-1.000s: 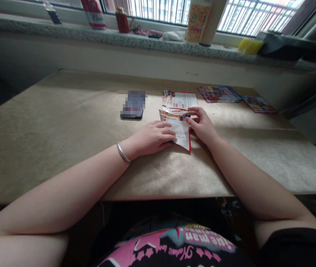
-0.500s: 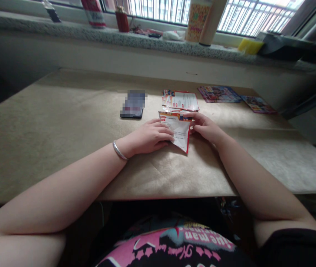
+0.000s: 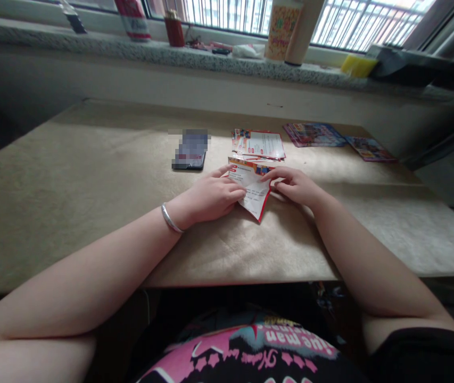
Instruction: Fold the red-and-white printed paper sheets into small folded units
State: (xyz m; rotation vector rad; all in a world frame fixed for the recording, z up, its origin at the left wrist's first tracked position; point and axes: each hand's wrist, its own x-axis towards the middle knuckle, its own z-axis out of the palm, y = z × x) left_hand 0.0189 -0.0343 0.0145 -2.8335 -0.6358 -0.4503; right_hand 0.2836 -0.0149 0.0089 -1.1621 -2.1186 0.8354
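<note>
A creased sheet of printed paper (image 3: 254,185) with a red edge and an orange strip along its top is between my hands, low over the table. My left hand (image 3: 219,196) grips its left side, fingers lying across the front. At the upper right edge, my right hand (image 3: 291,183) pinches it, index finger on the front and thumb near the edge. The paper is bent, and its lower corner points towards me. Just beyond it lies a stack of similar printed sheets (image 3: 264,144).
A phone (image 3: 190,150) lies left of the stack on the table (image 3: 91,202). Colourful booklets (image 3: 315,134) and another booklet (image 3: 371,149) rest at the back right. Cups, a red can (image 3: 133,21) and a yellow object (image 3: 358,65) stand on the windowsill.
The paper has bent and turned, its lower corner shifting to the left. My right index finger has moved further onto its front. My left hand has shifted slightly left.
</note>
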